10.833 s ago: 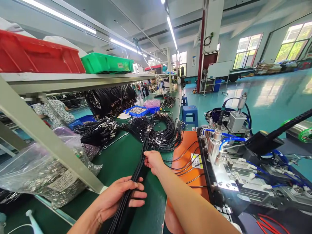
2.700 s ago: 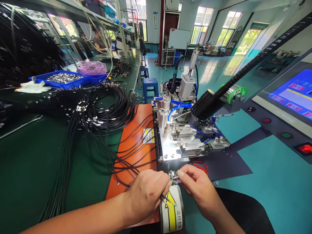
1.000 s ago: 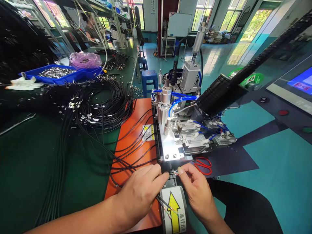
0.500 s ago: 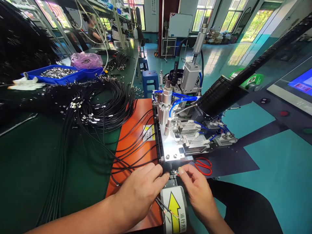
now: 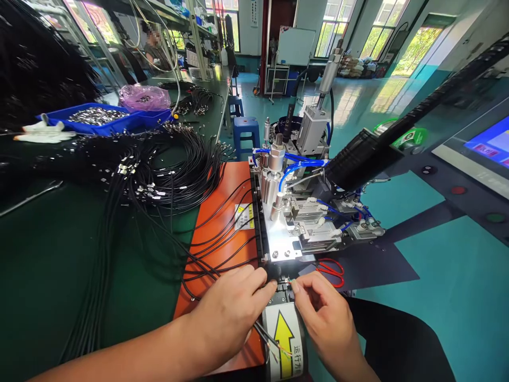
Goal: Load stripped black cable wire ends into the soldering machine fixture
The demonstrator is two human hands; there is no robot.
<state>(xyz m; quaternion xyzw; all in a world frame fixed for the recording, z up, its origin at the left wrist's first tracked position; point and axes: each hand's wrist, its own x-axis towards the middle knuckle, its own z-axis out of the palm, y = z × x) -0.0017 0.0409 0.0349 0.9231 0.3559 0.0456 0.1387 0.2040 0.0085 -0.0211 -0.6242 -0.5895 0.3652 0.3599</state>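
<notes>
My left hand (image 5: 233,310) rests on the orange mat (image 5: 222,212), its fingers closed on a thin black cable (image 5: 207,273) at the front edge of the metal machine (image 5: 294,223). A second cable end with coloured bare wires (image 5: 278,346) pokes out under that hand, across the yellow arrow label (image 5: 285,339). My right hand (image 5: 326,318) pinches the tiny wire tips at the machine's black slot (image 5: 283,281), fingertips almost touching the left hand's.
A big heap of black cables (image 5: 159,170) covers the green bench (image 5: 40,254). Blue trays of metal parts (image 5: 99,118) and a purple bag (image 5: 143,96) sit behind. Red scissors (image 5: 330,268) lie right of the machine. A touchscreen (image 5: 489,143) is far right; another person works at the back.
Both hands stay at the machine's front slot with only small finger shifts since a second ago. About eleven seconds back they held a cable bundle over the bench.
</notes>
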